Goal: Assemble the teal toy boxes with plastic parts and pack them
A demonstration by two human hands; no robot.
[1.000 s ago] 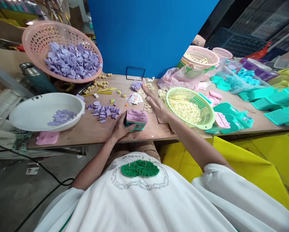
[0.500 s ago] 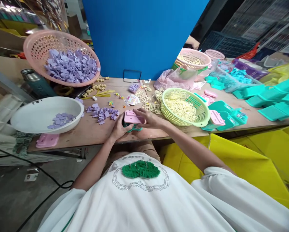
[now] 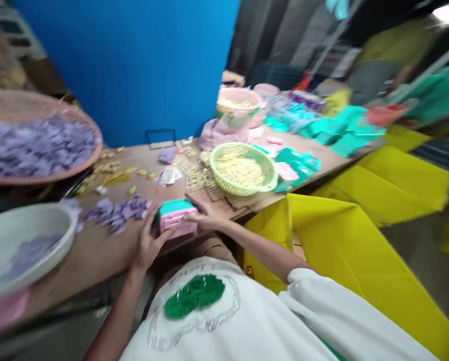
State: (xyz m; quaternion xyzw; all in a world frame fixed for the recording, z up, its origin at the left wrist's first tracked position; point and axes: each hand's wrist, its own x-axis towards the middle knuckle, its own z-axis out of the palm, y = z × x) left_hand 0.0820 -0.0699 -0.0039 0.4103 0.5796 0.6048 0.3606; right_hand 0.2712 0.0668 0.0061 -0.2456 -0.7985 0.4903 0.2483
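Observation:
Both hands grip a small plastic box (image 3: 178, 218) with a pink face and a teal top, at the front edge of the table. My left hand (image 3: 149, 239) is closed on its left side, thumb against the pink face. On the right side, my right hand (image 3: 205, 214) wraps round it with fingers on the pink face. Left of the box lies a pile of purple plastic pieces (image 3: 119, 213). Right behind it stands a light green basket (image 3: 270, 176) full of cream plastic parts. The picture is blurred by motion.
At the left are a pink basket (image 3: 91, 125) of purple pieces and a white basin (image 3: 68, 225). A blue panel (image 3: 130, 65) stands behind the table. Teal boxes (image 3: 333, 130) lie at the far right; yellow cartons (image 3: 333, 240) stand beside me. Another person's hand (image 3: 233, 78) shows past the panel.
The view has swung to the right. The box has been tilted in my hands, so its pink face now points toward me and its teal side is up.

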